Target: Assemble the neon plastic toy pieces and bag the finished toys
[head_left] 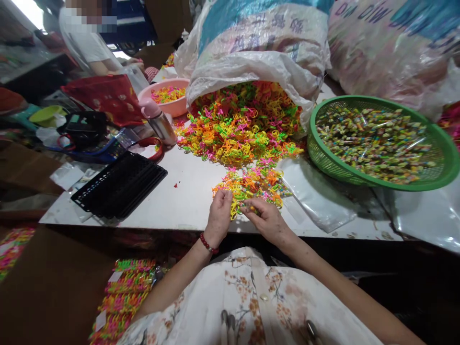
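Note:
A heap of small plastic pieces in yellow, orange, pink and green spills from a woven sack onto the white table. Nearer the table's front edge lies a smaller, thinner pile of the same bright pieces. My left hand, with a red bead bracelet on its wrist, is closed at this pile's left side; what its fingers hold is hidden. My right hand is closed at the pile's front edge, pinching something small and multicoloured that I cannot make out.
On the right, a green basket holds many small wrapped pieces; clear plastic bags lie beside it. Black plastic trays, a pink-lidded bottle and a pink basin stand left. A person is at the back left.

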Available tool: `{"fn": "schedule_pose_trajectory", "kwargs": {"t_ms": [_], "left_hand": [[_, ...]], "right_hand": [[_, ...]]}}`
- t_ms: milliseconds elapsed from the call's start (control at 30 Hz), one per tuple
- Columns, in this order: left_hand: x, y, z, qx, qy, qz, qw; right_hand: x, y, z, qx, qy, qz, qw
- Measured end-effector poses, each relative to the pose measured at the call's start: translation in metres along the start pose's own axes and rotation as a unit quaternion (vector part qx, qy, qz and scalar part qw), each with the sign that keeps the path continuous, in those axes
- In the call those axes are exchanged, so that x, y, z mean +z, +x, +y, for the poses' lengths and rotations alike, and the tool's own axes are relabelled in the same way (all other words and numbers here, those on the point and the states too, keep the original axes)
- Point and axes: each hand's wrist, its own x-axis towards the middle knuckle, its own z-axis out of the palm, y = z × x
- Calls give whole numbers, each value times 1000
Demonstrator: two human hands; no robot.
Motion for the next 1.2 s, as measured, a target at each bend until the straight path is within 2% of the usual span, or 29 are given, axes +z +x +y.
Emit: {"fn": "schedule_pose_trajectory", "kwargs": {"t_ms": [200, 433, 533, 633, 733, 833, 900, 967, 1033, 1100, 1200], "left_hand": [[-2, 0, 7, 22, 88, 10, 996], [-2, 3, 7, 37, 148, 34, 988], [0, 3, 5, 39, 156, 37, 986], [1, 11, 3, 26, 135, 18, 990], [-4, 39, 9, 19, 136, 12, 990], [-16, 84, 23, 74, 199, 78, 974], [-22, 117, 32, 111, 234, 113, 959], [-23, 146, 36, 130, 239, 114, 955], [-18, 167, 36, 141, 231, 101, 957], [-11, 180, 33, 141, 220, 93, 961], [-5, 186, 29, 115, 186, 103, 970]], "right_hand": [[0, 0, 3, -32, -37, 0, 999], [4, 1, -1, -102, -76, -25, 992], [6, 1, -2, -111, -109, -43, 987], [0, 5, 4, -112, -127, -54, 984], [-18, 16, 14, -112, -169, -22, 979], [-38, 23, 20, -113, -270, 73, 953], [-45, 20, 23, -114, -291, 104, 944], [-44, 13, 24, -103, -253, 87, 958], [-37, 5, 23, -77, -199, 46, 976], [-30, -4, 20, -38, -163, 1, 986], [-23, -12, 13, 15, -125, -40, 991]]}}
